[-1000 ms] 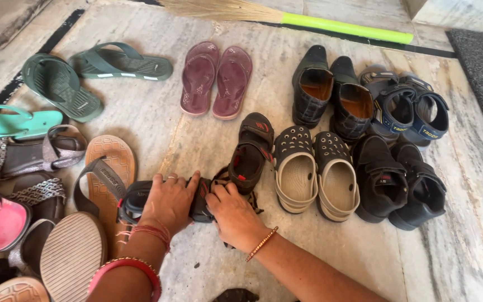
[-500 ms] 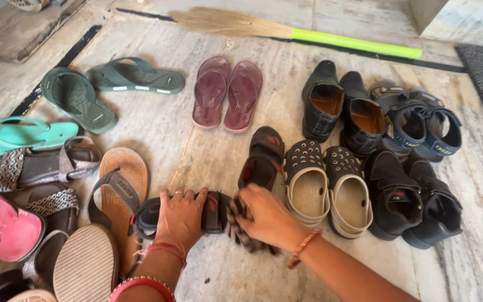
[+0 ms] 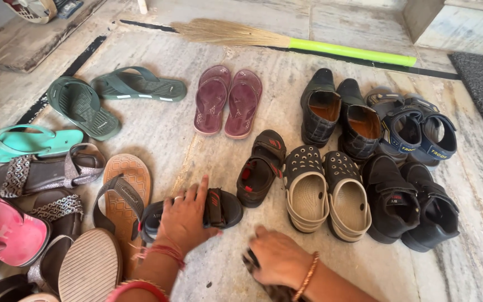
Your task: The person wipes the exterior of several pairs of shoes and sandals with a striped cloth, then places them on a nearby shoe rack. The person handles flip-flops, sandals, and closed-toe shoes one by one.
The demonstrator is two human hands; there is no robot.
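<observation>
Our left hand [image 3: 184, 219] lies flat on the black sandal [image 3: 197, 211] with fingers spread, palm pressed on its middle strap rather than wrapped around it; red threads and a pink bangle sit on that wrist. Beneath it the sandal rests on the marble floor [image 3: 163, 134] with its long axis running nearly left to right, one end poking out toward the black-and-red sandal [image 3: 262, 168] on the right, the other end near the tan sandal [image 3: 123, 193] on the left. Which end is the toe we cannot tell, since our hand covers the middle.

Nearer to us, our right hand [image 3: 278, 260] is curled over a dark cloth [image 3: 275, 288] on the floor, fingers bent down on it, a beaded bracelet at the wrist.

Just right of the black-and-red sandal, which points away from us and slightly right, stands a pair of grey clogs [image 3: 325, 190], and beside them a pair of black strap shoes [image 3: 412, 204]. To our left lie a ribbed upturned sole [image 3: 88, 265], a pink slipper [image 3: 6, 232] and glittery grey sandals [image 3: 40, 176].

Farther out we see black leather shoes [image 3: 339, 114], blue strap sandals [image 3: 415, 128], maroon flip-flops [image 3: 228, 100], dark green slippers [image 3: 107, 95] and a turquoise flip-flop [image 3: 26, 142]. At the far edge lies a broom [image 3: 292, 42] with a bright green handle.
</observation>
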